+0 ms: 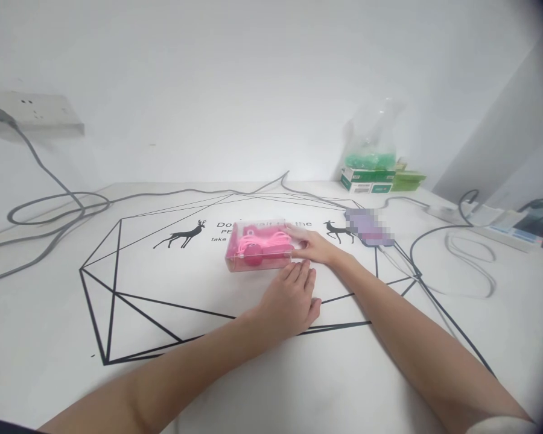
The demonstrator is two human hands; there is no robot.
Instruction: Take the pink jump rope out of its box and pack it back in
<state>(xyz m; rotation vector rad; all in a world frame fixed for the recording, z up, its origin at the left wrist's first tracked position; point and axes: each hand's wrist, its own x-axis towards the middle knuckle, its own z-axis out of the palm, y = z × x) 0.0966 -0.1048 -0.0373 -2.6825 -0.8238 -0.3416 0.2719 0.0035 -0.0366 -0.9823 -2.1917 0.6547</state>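
Observation:
A clear plastic box (259, 246) with a pink insert and a coiled pink cable lies on the white tabletop (185, 283) printed with black lines and deer. My right hand (311, 246) grips the right end of the box, its fingers spread over the top and side. Just in front of the box's right corner, my left hand (292, 298) rests low over the table with its palm down and fingers stretched out. Nothing shows in my left hand; whether its fingertips touch the box is unclear.
Behind my right arm lies a purple, partly pixelated flat object (366, 227). Green and white boxes (368, 180) with a plastic bag (371, 141) on top stand against the wall. Grey cables (163, 193) run along the back and left. A power strip (509, 235) sits at the right.

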